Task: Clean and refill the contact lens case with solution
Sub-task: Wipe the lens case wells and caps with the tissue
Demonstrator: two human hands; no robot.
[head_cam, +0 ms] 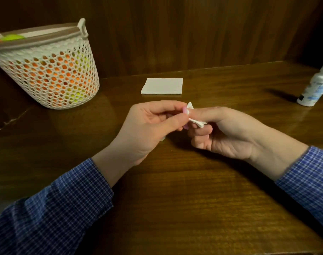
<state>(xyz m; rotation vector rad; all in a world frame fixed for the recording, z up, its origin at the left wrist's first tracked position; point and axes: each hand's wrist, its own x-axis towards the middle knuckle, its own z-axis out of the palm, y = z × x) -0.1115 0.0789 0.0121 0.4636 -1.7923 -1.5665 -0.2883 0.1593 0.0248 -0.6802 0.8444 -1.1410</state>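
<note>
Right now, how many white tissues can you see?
2: a folded tissue flat on the table behind the hands, and a crumpled tissue pinched in the right hand. More may be hidden.

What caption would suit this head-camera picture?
Left hand holds a pink lens case while right hand wipes it with crumpled tissue.

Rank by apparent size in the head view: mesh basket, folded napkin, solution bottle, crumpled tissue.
1. mesh basket
2. folded napkin
3. solution bottle, partly cut off at the frame edge, so its rank against the napkin is unsure
4. crumpled tissue, mostly hidden by fingers
</note>
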